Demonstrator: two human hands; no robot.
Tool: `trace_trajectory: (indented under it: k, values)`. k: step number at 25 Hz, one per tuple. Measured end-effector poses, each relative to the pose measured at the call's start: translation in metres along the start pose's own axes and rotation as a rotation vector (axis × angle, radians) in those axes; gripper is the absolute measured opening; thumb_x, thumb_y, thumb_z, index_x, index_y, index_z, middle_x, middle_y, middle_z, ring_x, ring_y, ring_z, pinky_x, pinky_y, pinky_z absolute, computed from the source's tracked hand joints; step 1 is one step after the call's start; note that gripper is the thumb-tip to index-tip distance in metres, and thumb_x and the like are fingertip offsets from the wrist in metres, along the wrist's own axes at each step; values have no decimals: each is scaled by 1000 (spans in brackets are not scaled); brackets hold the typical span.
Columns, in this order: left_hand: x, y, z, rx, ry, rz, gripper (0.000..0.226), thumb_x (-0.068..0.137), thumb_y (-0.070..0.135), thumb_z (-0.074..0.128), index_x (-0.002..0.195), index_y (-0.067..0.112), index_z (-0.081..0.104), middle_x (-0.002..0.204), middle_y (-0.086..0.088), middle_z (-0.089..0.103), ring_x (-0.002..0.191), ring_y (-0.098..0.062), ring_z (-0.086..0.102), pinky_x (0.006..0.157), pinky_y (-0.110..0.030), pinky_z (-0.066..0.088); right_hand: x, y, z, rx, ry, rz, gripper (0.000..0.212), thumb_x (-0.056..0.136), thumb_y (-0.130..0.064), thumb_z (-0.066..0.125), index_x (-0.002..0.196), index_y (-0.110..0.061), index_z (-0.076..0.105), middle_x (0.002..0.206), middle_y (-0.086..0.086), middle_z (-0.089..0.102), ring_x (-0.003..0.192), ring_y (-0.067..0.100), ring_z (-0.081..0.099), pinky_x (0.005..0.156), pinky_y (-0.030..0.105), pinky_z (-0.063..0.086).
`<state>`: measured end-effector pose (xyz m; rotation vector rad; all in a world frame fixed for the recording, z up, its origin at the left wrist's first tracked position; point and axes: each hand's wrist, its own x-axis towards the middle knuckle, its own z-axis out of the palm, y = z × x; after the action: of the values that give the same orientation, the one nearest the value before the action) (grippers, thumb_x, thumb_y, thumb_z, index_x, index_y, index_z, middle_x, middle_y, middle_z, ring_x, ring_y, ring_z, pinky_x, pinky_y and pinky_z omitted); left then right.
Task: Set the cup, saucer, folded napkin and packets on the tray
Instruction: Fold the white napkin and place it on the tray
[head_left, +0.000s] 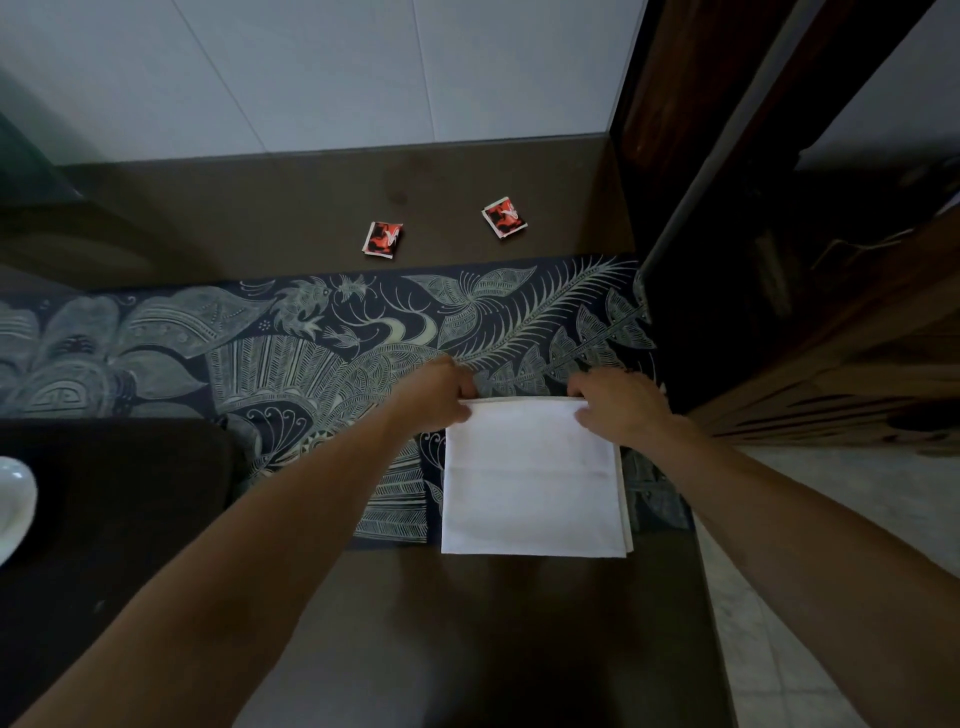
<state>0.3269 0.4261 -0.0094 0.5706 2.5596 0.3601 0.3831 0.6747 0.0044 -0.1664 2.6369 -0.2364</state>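
Observation:
A white folded napkin (532, 478) lies on the patterned runner (291, 353) at the right of the table. My left hand (439, 392) pinches its far left corner and my right hand (618, 402) pinches its far right corner. Two red packets lie on the bare table beyond the runner, one (383, 238) near the middle and one (504, 216) further right. A dark tray (119, 499) sits at the left, with the rim of a white saucer or cup (13, 501) at the frame's left edge.
A white wall backs the brown table (467, 623). Dark wooden furniture (810, 312) stands close on the right. Tiled floor (779, 597) shows beyond the table's right edge. A glass object (26, 161) is at the far left.

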Motion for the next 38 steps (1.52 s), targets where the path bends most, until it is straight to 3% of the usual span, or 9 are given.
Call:
trace_trajectory:
  k: [6, 12, 18, 25, 29, 33, 36, 38]
  values:
    - [-58, 2, 4, -53, 225, 114, 19, 82, 18, 67, 101, 21, 63, 102, 5, 56, 91, -14, 56, 68, -33, 54, -49, -1, 2, 129, 242, -143, 32, 93, -18, 56, 122, -25, 66, 106, 3, 65, 92, 21, 62, 73, 29, 46]
    - [-118, 17, 19, -72, 402, 192, 21, 78, 14, 70, 98, 16, 67, 102, -1, 60, 91, -19, 56, 60, -35, 53, -105, -12, 23, 170, 355, -153, 31, 90, -19, 63, 119, -26, 68, 107, 3, 67, 92, 19, 61, 72, 26, 44]
    - [-162, 23, 56, -54, 415, 149, 19, 77, 14, 70, 95, 18, 68, 105, 0, 60, 96, -20, 55, 64, -37, 53, -145, -26, 67, 131, 420, -96, 25, 83, -21, 73, 107, -27, 73, 101, -5, 68, 95, 18, 61, 83, 34, 46]
    - [-175, 22, 96, -48, 334, 71, 15, 83, 21, 68, 98, 22, 68, 106, 3, 59, 103, -18, 52, 65, -32, 50, -157, -27, 112, 94, 366, 31, 24, 88, -26, 66, 111, -30, 70, 111, -10, 66, 108, 16, 56, 93, 35, 42]
    - [-175, 16, 103, -55, 356, 67, 13, 80, 21, 73, 93, 23, 71, 101, 5, 63, 100, -19, 56, 63, -30, 49, -160, -29, 125, 107, 403, 71, 23, 83, -20, 73, 104, -27, 74, 105, -7, 70, 106, 20, 61, 85, 40, 49]
    - [-178, 14, 108, 34, 370, 122, 10, 82, 23, 70, 91, 22, 75, 98, 2, 66, 95, -24, 61, 69, -39, 54, -169, -38, 135, 24, 447, 57, 28, 73, -22, 83, 99, -22, 76, 97, -2, 73, 102, 26, 66, 76, 42, 54]
    - [-173, 19, 101, 127, 372, 137, 26, 86, 39, 54, 86, 22, 74, 94, 2, 64, 93, -22, 56, 77, -39, 50, -165, -41, 130, 4, 509, 80, 14, 85, -33, 69, 97, -26, 73, 102, -4, 70, 110, 23, 58, 87, 42, 45]
    - [-160, 29, 94, 138, 444, 117, 33, 87, 42, 48, 84, 19, 70, 93, 0, 61, 88, -22, 54, 73, -35, 47, -150, -52, 122, 17, 599, 64, 19, 93, -30, 57, 106, -24, 70, 115, -2, 66, 121, 24, 51, 95, 44, 40]
